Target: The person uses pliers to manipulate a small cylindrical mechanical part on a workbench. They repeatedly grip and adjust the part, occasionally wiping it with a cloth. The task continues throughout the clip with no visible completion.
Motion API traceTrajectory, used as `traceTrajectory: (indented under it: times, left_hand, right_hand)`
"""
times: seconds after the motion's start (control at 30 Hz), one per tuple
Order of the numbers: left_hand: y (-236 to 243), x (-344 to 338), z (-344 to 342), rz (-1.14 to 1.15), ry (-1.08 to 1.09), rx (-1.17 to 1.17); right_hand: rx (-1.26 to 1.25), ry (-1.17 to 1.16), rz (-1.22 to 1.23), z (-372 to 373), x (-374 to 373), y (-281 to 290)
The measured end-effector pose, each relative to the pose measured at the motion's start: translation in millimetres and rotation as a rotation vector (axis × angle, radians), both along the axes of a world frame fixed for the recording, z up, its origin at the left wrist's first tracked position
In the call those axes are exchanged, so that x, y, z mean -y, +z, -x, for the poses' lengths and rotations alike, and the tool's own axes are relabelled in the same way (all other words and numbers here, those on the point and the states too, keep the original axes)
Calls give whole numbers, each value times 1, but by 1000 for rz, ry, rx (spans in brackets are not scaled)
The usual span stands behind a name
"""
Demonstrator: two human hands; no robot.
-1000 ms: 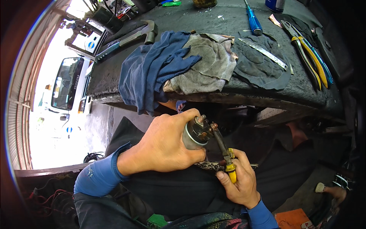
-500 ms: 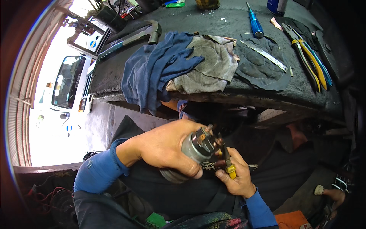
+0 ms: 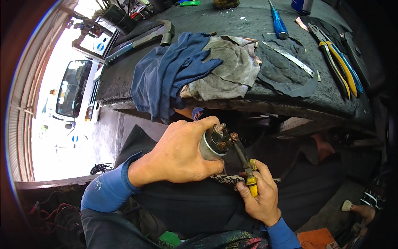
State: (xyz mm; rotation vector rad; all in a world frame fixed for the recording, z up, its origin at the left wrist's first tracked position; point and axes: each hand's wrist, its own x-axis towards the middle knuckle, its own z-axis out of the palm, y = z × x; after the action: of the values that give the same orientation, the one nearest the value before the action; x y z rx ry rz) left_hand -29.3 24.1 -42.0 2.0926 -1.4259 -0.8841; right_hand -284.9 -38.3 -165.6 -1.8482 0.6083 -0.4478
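While the left hand (image 3: 176, 153) wraps its fingers around the cylinder (image 3: 207, 151), held tilted before the near edge of the counter (image 3: 115, 85) with its black cap (image 3: 216, 143) uppermost, the right hand (image 3: 264, 195) clasps a yellow-handled tool (image 3: 241, 157) between thumb and fingers, its tip beside the cap, though whether the two touch cannot be told. On the counter, a blue rag (image 3: 168, 76) overlaps a grey cloth (image 3: 227, 70), and a hammer (image 3: 149, 38) lies behind the rag to the left. Farther right, a ruler (image 3: 290, 59) rests on a dark cloth (image 3: 296, 83), a screwdriver (image 3: 280, 27) lies behind it, and pliers (image 3: 340, 68) lie near the counter's right end.
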Motion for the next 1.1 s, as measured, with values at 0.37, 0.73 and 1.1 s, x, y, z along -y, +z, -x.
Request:
traceTrajectory:
  times: [0.37,0.73,1.1]
  left_hand:
    - [-3,-6,0,-41,-67,-44]
    - [7,0,-15,-113,-64,-441]
    - [-1,-2,-1,-24,-13,60]
  right_hand:
    - [101,53,-25,-7,3,-6]
    - [180,74,-258,-5,8,-27]
    - [-2,36,13,-1,-5,-6]
